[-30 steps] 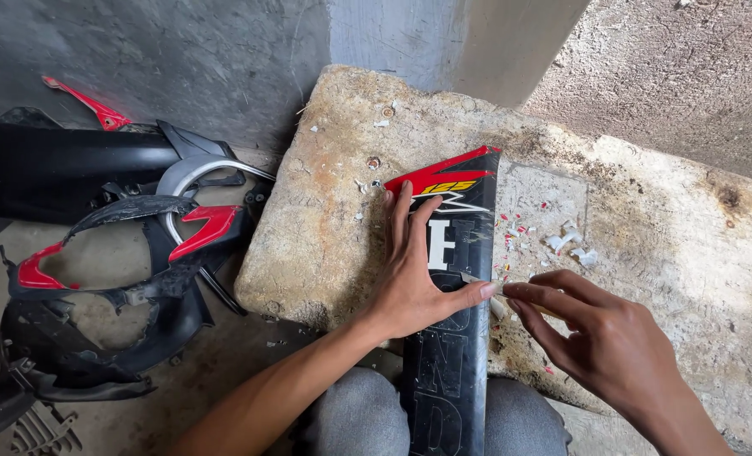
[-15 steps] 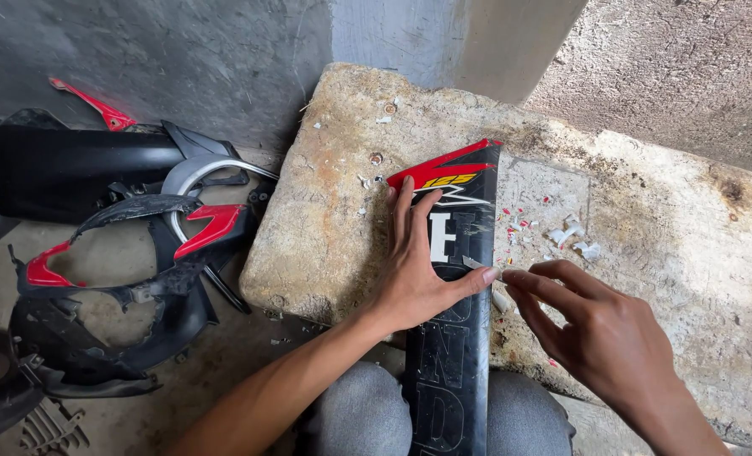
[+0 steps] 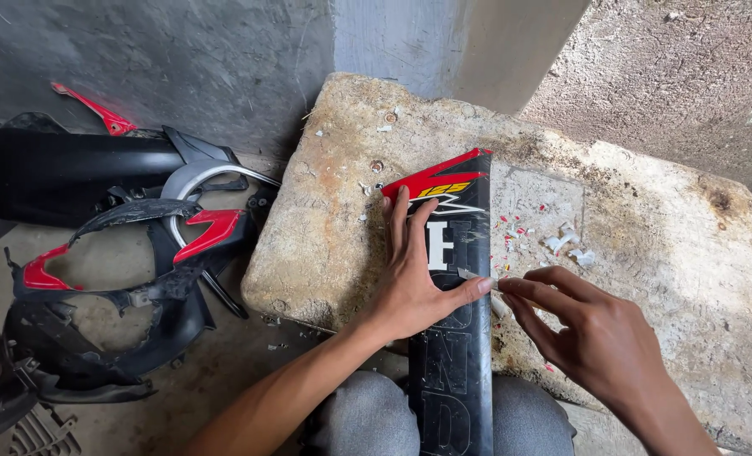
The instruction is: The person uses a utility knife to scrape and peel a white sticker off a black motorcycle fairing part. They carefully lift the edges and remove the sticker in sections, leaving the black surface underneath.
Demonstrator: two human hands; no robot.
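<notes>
Rough grey concrete wall [image 3: 182, 67] at top left, with a smoother pale grey concrete pillar [image 3: 443, 42] meeting it. Coarse brownish rendered wall [image 3: 671, 76] at top right. Dusty grey concrete floor [image 3: 224, 371], stained. Weathered beige stone slab worktop [image 3: 334, 245], pitted, rust-marked. Pile of black and red plastic fairing parts [image 3: 123, 279] on the floor at left. Soft daylight.

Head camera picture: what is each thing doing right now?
Black panel: flat on stone slab, sticker partly peeled.
Left hand: pressed flat on panel.
Right hand: pinching a sticker strip.
Sticker scraps: scattered on slab.
Scooter parts: piled on floor.
</notes>
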